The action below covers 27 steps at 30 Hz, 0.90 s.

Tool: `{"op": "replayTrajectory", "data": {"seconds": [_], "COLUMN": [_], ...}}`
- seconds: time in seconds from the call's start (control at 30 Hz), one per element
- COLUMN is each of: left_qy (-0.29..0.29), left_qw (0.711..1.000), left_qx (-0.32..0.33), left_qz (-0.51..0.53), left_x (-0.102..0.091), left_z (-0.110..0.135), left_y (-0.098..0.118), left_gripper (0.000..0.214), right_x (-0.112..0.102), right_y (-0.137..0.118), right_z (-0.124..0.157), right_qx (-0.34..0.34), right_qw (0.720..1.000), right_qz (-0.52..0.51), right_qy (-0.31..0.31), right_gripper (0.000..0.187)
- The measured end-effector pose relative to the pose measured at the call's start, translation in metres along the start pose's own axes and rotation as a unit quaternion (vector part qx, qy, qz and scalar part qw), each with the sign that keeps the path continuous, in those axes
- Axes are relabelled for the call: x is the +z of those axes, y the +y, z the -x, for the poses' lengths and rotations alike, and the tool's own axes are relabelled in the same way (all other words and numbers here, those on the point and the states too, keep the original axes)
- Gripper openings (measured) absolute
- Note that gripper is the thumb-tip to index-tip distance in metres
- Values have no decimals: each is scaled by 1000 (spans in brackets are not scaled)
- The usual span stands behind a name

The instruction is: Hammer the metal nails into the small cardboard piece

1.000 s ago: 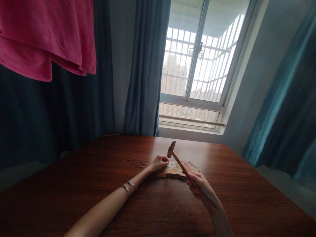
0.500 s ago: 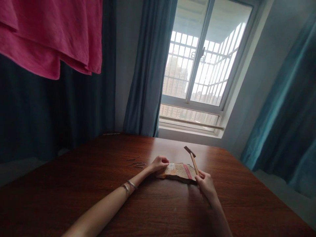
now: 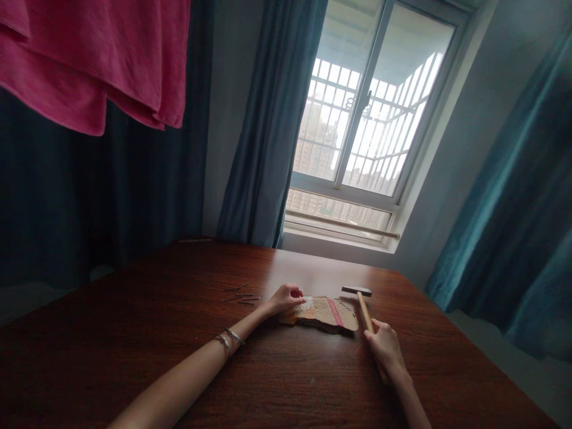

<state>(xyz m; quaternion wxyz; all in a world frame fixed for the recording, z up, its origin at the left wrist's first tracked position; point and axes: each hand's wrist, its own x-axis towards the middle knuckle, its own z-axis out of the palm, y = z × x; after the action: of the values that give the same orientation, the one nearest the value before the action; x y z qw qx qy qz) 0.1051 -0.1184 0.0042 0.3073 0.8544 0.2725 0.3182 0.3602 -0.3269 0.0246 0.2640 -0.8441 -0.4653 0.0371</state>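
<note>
Judging from how things lie on the dark wooden table (image 3: 134,333), we see the main risk in the patterned board (image 3: 322,313). It lies flat between our two hands and looks thin and uneven at its near edge. A blow landing off-centre could make it tip or skid over the smooth tabletop, since only our left fingertips steady it. The hammer (image 3: 363,307) is the next worry. Its head sits ahead of our right hand, just past the board's far right corner and low over the table, and we cannot tell whether it touches the wood. A swing carried leftward from there could fall on our left hand (image 3: 286,298), which rests at the board's left edge. That hand is curled, its fingertips pressed together in a pinch on or just above the board. Whether the pinch holds anything is too small to tell. Our right hand (image 3: 386,351) is wrapped tight around the lower part of the hammer's wooden handle, just right of the board's near corner. A few loose nails (image 3: 243,295) lie on the table to the left of our left hand, apart from it, and a jolt could roll them away.
</note>
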Motion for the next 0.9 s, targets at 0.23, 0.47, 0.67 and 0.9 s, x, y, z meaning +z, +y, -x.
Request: {"op": "replayTrajectory", "data": {"seconds": [0.23,0.47,0.67,0.9], "left_qy": [-17,-16,-17,-17], "left_qw": [999,998,998,999], "left_qx": [4,-3,-13,-28], "left_qz": [-27,-55,-53,-32], "left_x": [3,6,5,4], "left_z": [-3,-2,-1,-1], "left_y": [-8,-9,-5,-4], "left_gripper": [36,34,37,43], "right_x": [-3,-6,-2,13], "right_y": [1,3,6,22], "right_z": [-1,-2,-2,-5], "right_qx": [2,14,-8,-35], "right_qw": [1000,1000,997,991], "right_qz": [21,19,73,129], "right_qy": [-5,-21,-15,-1], "right_gripper": [35,36,36,28]}}
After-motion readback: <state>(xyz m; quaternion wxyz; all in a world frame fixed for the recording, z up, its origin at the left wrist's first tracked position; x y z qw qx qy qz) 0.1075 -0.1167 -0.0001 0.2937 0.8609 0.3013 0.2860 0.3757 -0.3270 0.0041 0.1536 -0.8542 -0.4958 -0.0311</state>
